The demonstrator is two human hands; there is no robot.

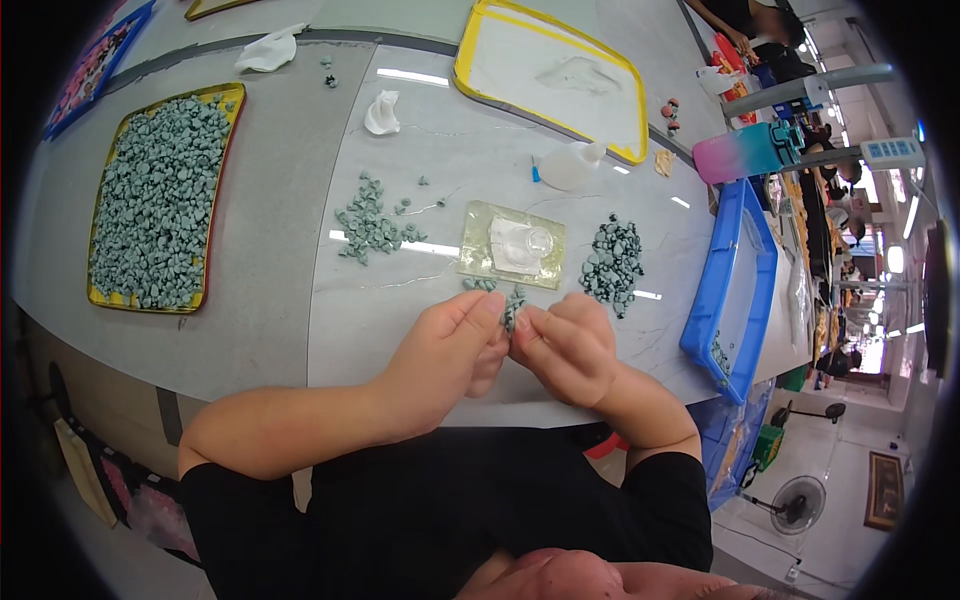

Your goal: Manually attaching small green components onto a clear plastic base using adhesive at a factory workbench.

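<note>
My left hand [437, 352] and my right hand [570, 352] meet at the table's near edge, both with fingers pinched closed. Between their fingertips is a small grey-green piece [513, 305], partly hidden by the fingers. Just beyond lies a yellowish translucent slab [480, 240] bearing white paper [512, 248] and a small clear round cup [539, 241]. A few green pieces [479, 284] rest at the slab's near edge. One loose heap of green pieces [368, 222] lies left of the slab, and a darker heap [613, 262] lies to its right.
A yellow-rimmed tray full of green pieces [160, 200] stands at left. Beyond the slab are a white squeeze bottle [572, 166], crumpled tissue [382, 112] and a yellow-edged tray [640, 110]. To the right are a blue bin [703, 335] and a pink-and-teal water bottle [735, 153].
</note>
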